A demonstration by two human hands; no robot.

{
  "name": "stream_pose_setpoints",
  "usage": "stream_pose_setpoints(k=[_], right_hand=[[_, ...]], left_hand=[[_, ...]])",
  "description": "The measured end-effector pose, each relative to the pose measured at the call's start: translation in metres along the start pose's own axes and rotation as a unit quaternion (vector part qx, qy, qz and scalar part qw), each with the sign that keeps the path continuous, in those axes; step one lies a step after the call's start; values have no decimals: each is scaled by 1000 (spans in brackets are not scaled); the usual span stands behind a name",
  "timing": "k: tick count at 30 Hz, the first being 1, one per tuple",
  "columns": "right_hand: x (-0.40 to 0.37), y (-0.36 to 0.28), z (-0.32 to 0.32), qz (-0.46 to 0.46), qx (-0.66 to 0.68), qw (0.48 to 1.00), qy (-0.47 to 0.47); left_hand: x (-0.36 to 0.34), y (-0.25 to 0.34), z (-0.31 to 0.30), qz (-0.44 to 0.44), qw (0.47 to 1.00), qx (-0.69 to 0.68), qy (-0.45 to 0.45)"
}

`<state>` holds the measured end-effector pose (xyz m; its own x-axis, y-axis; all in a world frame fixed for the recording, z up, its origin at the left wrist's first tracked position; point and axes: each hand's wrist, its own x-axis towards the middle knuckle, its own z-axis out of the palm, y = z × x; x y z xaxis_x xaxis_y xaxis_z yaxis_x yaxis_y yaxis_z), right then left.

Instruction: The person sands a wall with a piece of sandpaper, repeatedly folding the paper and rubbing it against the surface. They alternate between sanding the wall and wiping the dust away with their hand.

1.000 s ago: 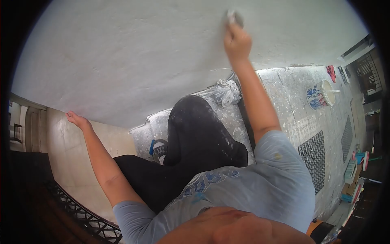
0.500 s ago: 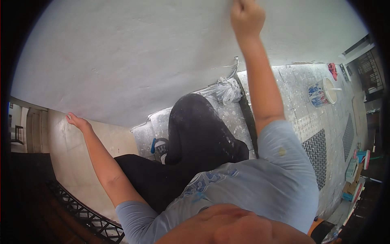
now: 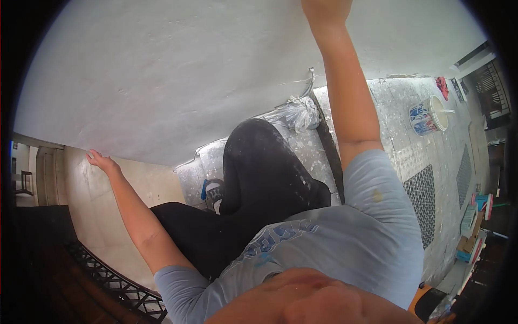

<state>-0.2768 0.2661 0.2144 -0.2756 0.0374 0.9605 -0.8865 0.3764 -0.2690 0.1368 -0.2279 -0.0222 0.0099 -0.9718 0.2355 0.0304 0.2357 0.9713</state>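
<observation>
Head view: left hand, right hand touch wall.

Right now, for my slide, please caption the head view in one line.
Right hand raised high on a white wall, left hand resting open at its edge.

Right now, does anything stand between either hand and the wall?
Nothing visible does. The right hand is up against the wall, mostly cut off by the picture's top edge; the left hand rests open on the wall's lower edge.
</observation>
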Motion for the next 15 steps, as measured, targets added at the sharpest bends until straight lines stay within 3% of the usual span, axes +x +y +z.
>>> stream_pose_setpoints(k=[3, 4, 7, 11, 15], right_hand=[[-85, 58, 19, -37, -95, 994, -42], [-121, 59, 18, -22, -56, 998, -24], [-229, 79, 17, 51, -98, 990, -86], [-226, 74, 20, 35, -66, 996, -48], [-107, 51, 19, -15, -87, 996, -31]], left_hand=[[11, -14, -8, 14, 1000, 14, -4], [18, -20, -9, 24, 999, 21, -9], [15, -18, -10, 23, 999, 18, -14], [15, -11, -10, 4, 1000, 7, -7], [8, -4, -9, -14, 1000, -4, 3]])
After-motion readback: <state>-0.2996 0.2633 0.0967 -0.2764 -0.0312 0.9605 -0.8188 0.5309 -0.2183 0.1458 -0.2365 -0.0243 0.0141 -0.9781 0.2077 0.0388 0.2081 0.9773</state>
